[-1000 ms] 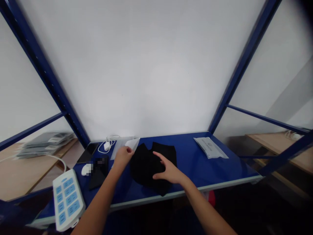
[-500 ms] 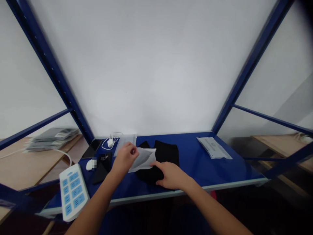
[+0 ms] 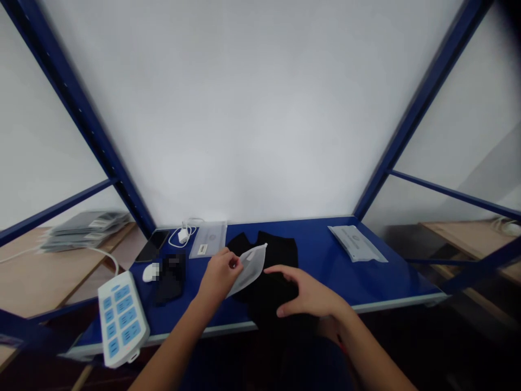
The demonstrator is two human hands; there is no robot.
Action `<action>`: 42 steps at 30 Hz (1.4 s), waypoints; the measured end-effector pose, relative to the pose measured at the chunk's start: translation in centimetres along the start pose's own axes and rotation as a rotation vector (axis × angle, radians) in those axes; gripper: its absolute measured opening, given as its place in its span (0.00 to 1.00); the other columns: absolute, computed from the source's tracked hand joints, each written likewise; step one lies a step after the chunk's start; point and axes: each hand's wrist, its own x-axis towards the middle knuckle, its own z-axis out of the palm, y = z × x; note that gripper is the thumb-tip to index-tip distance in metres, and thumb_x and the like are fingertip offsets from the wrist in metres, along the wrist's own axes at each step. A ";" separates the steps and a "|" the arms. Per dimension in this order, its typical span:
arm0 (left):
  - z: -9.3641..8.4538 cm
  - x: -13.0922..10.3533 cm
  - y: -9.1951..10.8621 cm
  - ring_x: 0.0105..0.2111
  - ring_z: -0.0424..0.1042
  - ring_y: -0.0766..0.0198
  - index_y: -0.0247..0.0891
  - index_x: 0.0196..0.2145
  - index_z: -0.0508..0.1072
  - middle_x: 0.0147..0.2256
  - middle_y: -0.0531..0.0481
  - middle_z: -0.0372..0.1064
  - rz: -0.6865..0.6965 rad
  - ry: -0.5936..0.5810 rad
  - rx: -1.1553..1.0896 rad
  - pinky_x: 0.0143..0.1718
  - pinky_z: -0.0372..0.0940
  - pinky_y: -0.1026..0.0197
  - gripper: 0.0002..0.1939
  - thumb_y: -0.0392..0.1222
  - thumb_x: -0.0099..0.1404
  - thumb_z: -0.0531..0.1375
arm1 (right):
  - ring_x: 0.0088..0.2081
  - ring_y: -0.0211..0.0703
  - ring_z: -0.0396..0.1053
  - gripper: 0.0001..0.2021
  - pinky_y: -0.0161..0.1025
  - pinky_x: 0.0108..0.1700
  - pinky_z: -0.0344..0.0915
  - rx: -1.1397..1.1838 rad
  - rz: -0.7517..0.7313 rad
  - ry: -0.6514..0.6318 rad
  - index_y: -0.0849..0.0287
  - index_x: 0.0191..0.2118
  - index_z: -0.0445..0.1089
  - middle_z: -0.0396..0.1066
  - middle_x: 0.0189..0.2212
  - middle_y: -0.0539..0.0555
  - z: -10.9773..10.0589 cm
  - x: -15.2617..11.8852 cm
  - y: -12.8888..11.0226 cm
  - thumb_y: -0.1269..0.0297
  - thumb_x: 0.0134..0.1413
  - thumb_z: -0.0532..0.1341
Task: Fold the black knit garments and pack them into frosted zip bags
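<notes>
Cloth (image 3: 280, 252), matte black and irregular, lies on the glossy blue table (image 3: 321, 266), its near end lost in shadow. A translucent, frosted plastic bag (image 3: 251, 270), pinched in the left hand (image 3: 220, 274), partly hides it. The right hand (image 3: 309, 293) curves over the cloth, fingers spread, index tip near the bag; I cannot tell if they touch.

Place: workshop | blue-framed bench (image 3: 317, 260) | stacked plastic packets (image 3: 83, 231) | power strip (image 3: 124, 320)

Plastic bag (image 3: 253, 267): thin, frosted, translucent. Black garment (image 3: 281, 251): matt cloth. Blue tabletop (image 3: 317, 266): smooth, glossy. Power strip (image 3: 122, 320): smooth, hard plastic. Frame post (image 3: 425, 100): painted metal by look. Side table (image 3: 24, 285): pale wood, dull.
</notes>
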 end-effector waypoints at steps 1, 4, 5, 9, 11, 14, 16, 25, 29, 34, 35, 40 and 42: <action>0.3 -0.2 0.2 0.29 0.67 0.63 0.38 0.23 0.73 0.27 0.49 0.68 0.004 -0.018 -0.009 0.33 0.60 0.61 0.09 0.38 0.60 0.58 | 0.43 0.54 0.73 0.35 0.47 0.47 0.69 0.117 0.016 0.058 0.51 0.52 0.72 0.77 0.40 0.52 0.2 0.0 -0.2 0.64 0.30 0.75; 0.9 -0.8 0.7 0.28 0.67 0.63 0.38 0.23 0.72 0.27 0.49 0.67 0.014 -0.034 -0.048 0.32 0.59 0.62 0.09 0.39 0.60 0.58 | 0.39 0.53 0.75 0.28 0.46 0.41 0.71 0.359 0.046 0.331 0.54 0.49 0.70 0.77 0.37 0.53 1.3 0.7 0.7 0.57 0.38 0.73; 1.0 -0.9 0.8 0.28 0.67 0.63 0.38 0.23 0.72 0.26 0.49 0.67 0.008 -0.024 -0.062 0.31 0.59 0.62 0.10 0.39 0.60 0.58 | 0.39 0.53 0.75 0.27 0.45 0.40 0.71 0.364 0.045 0.411 0.54 0.48 0.70 0.77 0.37 0.53 1.7 1.1 1.3 0.57 0.38 0.72; 1.2 -1.0 1.5 0.26 0.67 0.64 0.39 0.21 0.71 0.24 0.50 0.66 -0.037 0.041 -0.084 0.31 0.59 0.61 0.10 0.40 0.60 0.58 | 0.38 0.52 0.75 0.25 0.43 0.39 0.71 0.198 0.031 0.485 0.54 0.44 0.72 0.77 0.36 0.52 2.9 2.8 4.5 0.60 0.34 0.74; 1.2 -1.2 2.1 0.26 0.67 0.64 0.39 0.21 0.71 0.24 0.50 0.66 -0.016 0.019 -0.100 0.31 0.59 0.61 0.10 0.39 0.60 0.58 | 0.37 0.51 0.75 0.23 0.43 0.38 0.71 0.174 0.040 0.477 0.55 0.42 0.72 0.77 0.35 0.52 3.1 3.5 5.7 0.60 0.35 0.74; 1.6 -1.8 2.9 0.26 0.67 0.64 0.39 0.20 0.69 0.25 0.50 0.66 0.016 -0.084 -0.119 0.30 0.58 0.61 0.11 0.38 0.59 0.57 | 0.37 0.51 0.75 0.23 0.43 0.39 0.70 0.191 0.053 0.582 0.56 0.41 0.72 0.77 0.34 0.52 3.2 4.3 6.5 0.58 0.35 0.73; 2.1 -2.3 3.3 0.26 0.67 0.63 0.39 0.20 0.69 0.25 0.49 0.67 0.001 -0.145 -0.108 0.30 0.58 0.60 0.10 0.37 0.59 0.57 | 0.37 0.52 0.75 0.24 0.42 0.38 0.71 0.243 0.064 0.657 0.56 0.42 0.71 0.78 0.34 0.52 3.1 4.8 6.7 0.58 0.35 0.73; 3.6 -3.5 3.1 0.28 0.67 0.62 0.40 0.26 0.73 0.28 0.48 0.69 0.061 -0.135 -0.216 0.31 0.57 0.60 0.10 0.41 0.63 0.56 | 0.38 0.50 0.75 0.19 0.41 0.40 0.70 0.235 0.003 0.369 0.58 0.42 0.75 0.78 0.35 0.51 3.7 5.2 6.8 0.62 0.39 0.70; 3.8 -4.2 2.5 0.26 0.67 0.61 0.40 0.24 0.73 0.25 0.49 0.69 -0.035 -0.096 -0.222 0.30 0.57 0.60 0.10 0.42 0.62 0.57 | 0.39 0.52 0.76 0.25 0.43 0.40 0.72 0.413 0.086 0.511 0.57 0.47 0.72 0.79 0.37 0.53 3.7 5.2 7.6 0.59 0.38 0.71; 4.8 -5.4 1.9 0.27 0.69 0.61 0.40 0.25 0.74 0.24 0.50 0.70 -0.074 -0.126 -0.258 0.31 0.59 0.61 0.10 0.41 0.62 0.57 | 0.45 0.53 0.75 0.29 0.46 0.48 0.71 0.508 0.056 0.807 0.56 0.51 0.67 0.77 0.44 0.56 4.7 6.1 9.7 0.56 0.41 0.71; 5.0 -5.6 1.9 0.27 0.69 0.61 0.40 0.26 0.74 0.25 0.50 0.71 -0.066 -0.137 -0.274 0.31 0.59 0.61 0.09 0.41 0.62 0.57 | 0.47 0.53 0.74 0.29 0.46 0.50 0.69 0.457 0.032 0.857 0.55 0.52 0.66 0.76 0.45 0.56 5.2 6.2 10.1 0.56 0.42 0.70; 5.6 -6.2 2.5 0.29 0.70 0.62 0.40 0.33 0.76 0.29 0.50 0.73 -0.047 -0.135 -0.429 0.33 0.62 0.62 0.10 0.42 0.66 0.56 | 0.53 0.50 0.68 0.28 0.46 0.58 0.62 0.179 -0.058 0.981 0.55 0.54 0.64 0.71 0.50 0.56 7.4 6.6 10.3 0.57 0.46 0.67; 5.3 -6.1 2.8 0.30 0.70 0.62 0.40 0.34 0.76 0.31 0.50 0.73 -0.038 -0.112 -0.492 0.34 0.63 0.62 0.10 0.43 0.68 0.55 | 0.52 0.50 0.69 0.26 0.45 0.58 0.62 0.140 -0.135 0.876 0.55 0.53 0.66 0.72 0.50 0.55 7.8 6.6 10.1 0.61 0.46 0.66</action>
